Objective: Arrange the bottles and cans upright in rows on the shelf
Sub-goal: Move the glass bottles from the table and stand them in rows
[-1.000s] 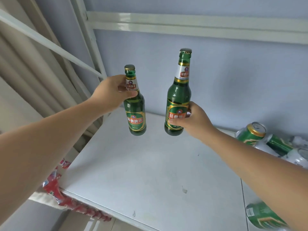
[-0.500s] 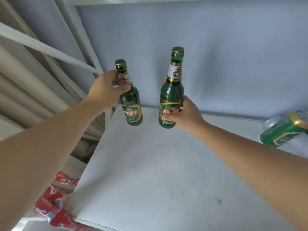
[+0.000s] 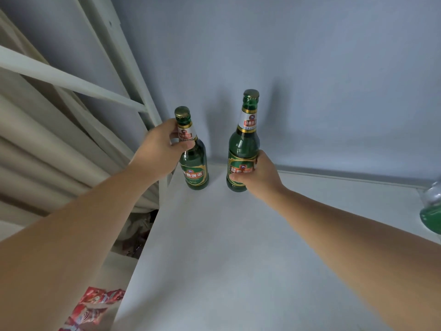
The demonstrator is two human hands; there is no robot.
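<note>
Left hand (image 3: 160, 151), right hand (image 3: 261, 180) grip bottles (image 3: 194, 168) (image 3: 243, 144)

- Front and middle of the shelf (image 3: 238, 259): bare white board, open from the front edge well back.
- Back left corner is taken: left bottle (image 3: 194, 168) and right bottle (image 3: 243, 149), with a narrow gap between them.
- The wall (image 3: 334, 91) closes the back edge, and a frame post (image 3: 124, 56) guards the left.
- A blurred green container (image 3: 432, 216) crowds the right edge.

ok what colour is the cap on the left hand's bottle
Gold; the cap on that beer bottle shows best in the head view.
</note>
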